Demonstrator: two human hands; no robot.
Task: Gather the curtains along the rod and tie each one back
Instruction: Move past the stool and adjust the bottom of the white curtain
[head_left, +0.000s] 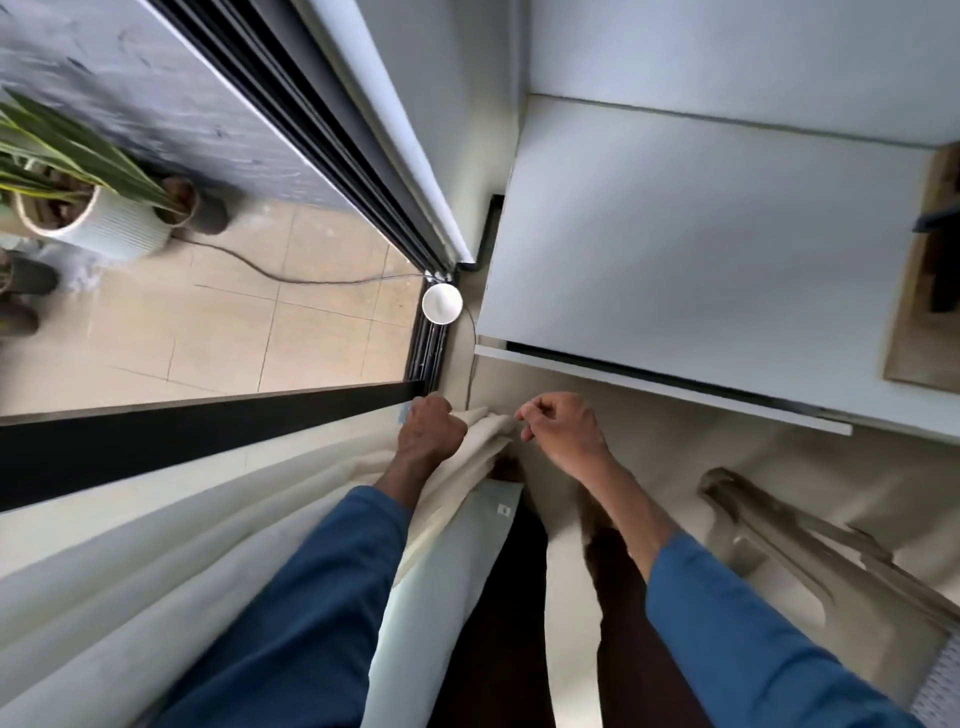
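A cream curtain (156, 561) hangs in long folds beside the glass door, seen from above. My left hand (431, 428) is closed in a fist around the gathered folds of the curtain near the door's corner. My right hand (563, 431) sits just right of the bunch, its fingertips pinching the edge of the same cream fabric (493, 423). Both arms wear blue sleeves. No tie-back or rod is visible.
A dark door frame (197, 436) runs left of my hands. A white round object (442, 303) sits on the floor by the track corner, with a cable running to it. Potted plants (98, 218) stand outside. A white wall (701, 249) lies right, a chair (810, 540) lower right.
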